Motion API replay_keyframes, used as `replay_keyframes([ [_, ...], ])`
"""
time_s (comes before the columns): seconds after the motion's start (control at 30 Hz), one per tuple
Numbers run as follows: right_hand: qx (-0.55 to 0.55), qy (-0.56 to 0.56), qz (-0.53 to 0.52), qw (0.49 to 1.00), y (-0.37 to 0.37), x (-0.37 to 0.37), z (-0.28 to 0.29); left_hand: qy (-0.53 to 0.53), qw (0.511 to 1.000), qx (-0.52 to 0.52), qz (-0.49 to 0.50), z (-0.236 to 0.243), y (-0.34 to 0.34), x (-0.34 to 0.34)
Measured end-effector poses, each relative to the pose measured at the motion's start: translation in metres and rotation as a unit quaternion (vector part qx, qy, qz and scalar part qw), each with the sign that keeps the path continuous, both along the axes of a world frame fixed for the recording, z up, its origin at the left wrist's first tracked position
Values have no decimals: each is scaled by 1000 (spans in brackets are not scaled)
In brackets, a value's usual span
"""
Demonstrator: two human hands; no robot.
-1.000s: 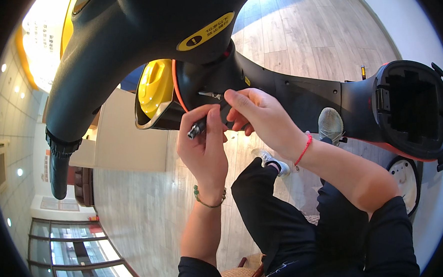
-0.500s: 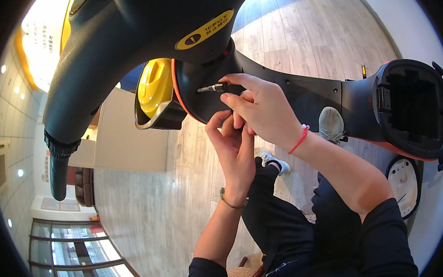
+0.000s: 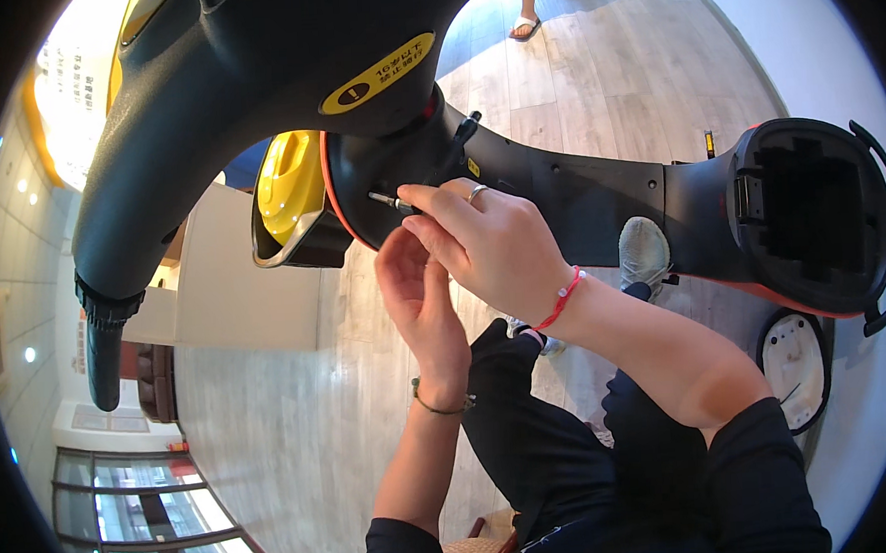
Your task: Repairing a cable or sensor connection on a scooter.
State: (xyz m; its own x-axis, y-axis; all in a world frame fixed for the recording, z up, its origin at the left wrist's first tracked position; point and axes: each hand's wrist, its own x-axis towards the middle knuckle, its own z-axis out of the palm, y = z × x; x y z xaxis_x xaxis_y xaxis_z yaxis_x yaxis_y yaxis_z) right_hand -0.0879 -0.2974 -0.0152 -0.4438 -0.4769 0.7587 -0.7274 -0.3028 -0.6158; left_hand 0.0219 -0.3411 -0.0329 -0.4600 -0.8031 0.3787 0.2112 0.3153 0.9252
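Note:
My right hand is closed round a slim silver-and-black tool, whose tip reaches the black body of a scooter-like vehicle. My left hand is curled just below it, partly hidden; whatever it grips is out of sight. Behind my right knuckles a black rod-like piece sticks up, and I cannot tell whether a hand holds it. A large black curved arm with a yellow label spans the top left. A yellow plastic housing sits in a black holder beside my hands.
Another person's sandaled foot is on the wooden floor at the top. The vehicle's rear end is at right, above a black-rimmed white part. A pale counter stands left. My legs and shoes are below.
My right hand has moved over my left, which has lost sight of the tool it held. The black rod-like piece now shows higher up. Another person's legs have appeared at the top.

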Motion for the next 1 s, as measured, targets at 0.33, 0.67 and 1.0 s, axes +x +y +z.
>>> replay_keyframes([
  [0.33, -34, 93, -43, 994, -6, -6, -12, -59, 986, -139, 68, 52, -21, -12],
  [0.67, -54, 124, -27, 990, -9, -15, -26, -264, 936, -225, 48, 83, -22, -35],
  [1.0, -58, -100, 26, 993, -5, -7, -9, -108, 974, -192, 57, 52, -12, -17],
])
